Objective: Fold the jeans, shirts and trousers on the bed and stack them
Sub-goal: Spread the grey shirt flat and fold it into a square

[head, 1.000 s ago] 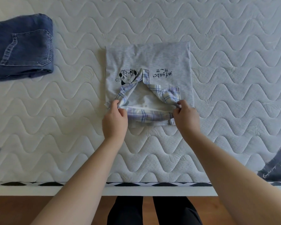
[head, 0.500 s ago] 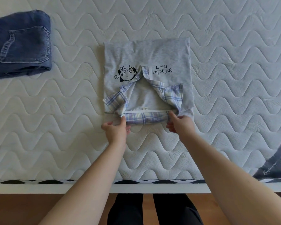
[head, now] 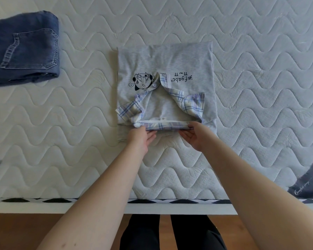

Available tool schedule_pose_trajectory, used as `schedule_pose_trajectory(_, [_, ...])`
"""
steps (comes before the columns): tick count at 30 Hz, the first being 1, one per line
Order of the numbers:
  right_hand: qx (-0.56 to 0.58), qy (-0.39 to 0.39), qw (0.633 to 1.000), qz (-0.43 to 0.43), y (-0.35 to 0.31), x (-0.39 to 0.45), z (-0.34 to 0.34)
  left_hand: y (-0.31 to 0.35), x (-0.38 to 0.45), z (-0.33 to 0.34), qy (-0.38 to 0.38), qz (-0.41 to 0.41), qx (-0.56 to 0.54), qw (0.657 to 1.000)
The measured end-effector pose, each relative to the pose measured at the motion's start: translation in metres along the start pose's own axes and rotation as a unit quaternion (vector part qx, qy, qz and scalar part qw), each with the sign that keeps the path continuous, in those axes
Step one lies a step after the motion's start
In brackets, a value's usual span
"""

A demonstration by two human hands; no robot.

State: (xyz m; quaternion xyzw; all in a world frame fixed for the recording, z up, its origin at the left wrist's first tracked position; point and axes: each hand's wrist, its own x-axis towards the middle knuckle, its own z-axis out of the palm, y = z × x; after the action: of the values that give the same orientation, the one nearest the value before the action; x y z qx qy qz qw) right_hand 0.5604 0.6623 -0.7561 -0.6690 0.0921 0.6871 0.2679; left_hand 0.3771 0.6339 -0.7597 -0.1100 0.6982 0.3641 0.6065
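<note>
Sliding both hands — left hand (head: 141, 139) and right hand (head: 197, 135), fingers straight and loose — under the grey shirt (head: 170, 62) at frame centre, risking the plaid collar (head: 170, 126) unfolding if lifted unevenly

I stand in a bedroom at home: a quilted white mattress (head: 242, 51) on the bed, wooden floor (head: 16, 231) underfoot.

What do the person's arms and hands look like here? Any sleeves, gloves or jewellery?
Both forearms are bare all the way to the picture's edge, with no sleeves showing. The left hand and right hand wear no gloves, and no rings, watch or bracelets are visible.
</note>
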Motion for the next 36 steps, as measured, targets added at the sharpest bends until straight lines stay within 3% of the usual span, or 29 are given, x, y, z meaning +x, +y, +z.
schedule_pose_trajectory(3, [0.042, -0.033, 0.998, -0.014, 0.0, 0.006, -0.01, -0.002, 0.004, -0.008, -0.04, 0.032, -0.083, 0.995])
schedule_pose_trajectory(6, [0.024, -0.033, 0.999, -0.032, 0.006, 0.009, -0.019, -0.01, 0.005, -0.016, -0.057, 0.012, -0.115, 0.992])
schedule_pose_trajectory(9, [-0.141, 0.028, 0.984, -0.109, 0.012, 0.012, -0.025, -0.015, 0.007, -0.021, -0.005, 0.01, -0.055, 0.998])
schedule_pose_trajectory(12, [-0.384, 0.107, 0.899, -0.18, 0.012, 0.01, -0.027, -0.017, 0.01, -0.027, 0.065, 0.059, 0.081, 0.993])
schedule_pose_trajectory(15, [-0.497, 0.145, 0.834, -0.194, 0.01, 0.004, -0.029, -0.016, 0.009, -0.034, 0.152, 0.135, 0.271, 0.941])
schedule_pose_trajectory(17, [-0.547, 0.179, 0.788, -0.218, 0.01, 0.001, -0.03, -0.012, 0.005, -0.037, 0.171, 0.178, 0.364, 0.898])
schedule_pose_trajectory(22, [-0.554, 0.224, 0.742, -0.303, 0.01, -0.008, -0.028, 0.005, -0.002, -0.04, 0.164, 0.271, 0.397, 0.861])
schedule_pose_trajectory(27, [-0.539, 0.199, 0.685, -0.448, 0.004, -0.002, -0.02, 0.022, -0.006, -0.039, 0.169, 0.407, 0.506, 0.742])
schedule_pose_trajectory(33, [-0.637, 0.213, 0.62, -0.406, -0.007, 0.01, 0.003, 0.033, 0.01, -0.014, 0.147, 0.365, 0.646, 0.654])
schedule_pose_trajectory(34, [-0.644, 0.208, 0.617, -0.401, -0.008, 0.011, 0.005, 0.035, 0.013, -0.011, 0.151, 0.346, 0.661, 0.648])
schedule_pose_trajectory(36, [-0.648, 0.2, 0.622, -0.392, -0.012, 0.012, 0.007, 0.038, 0.017, -0.003, 0.157, 0.311, 0.658, 0.668])
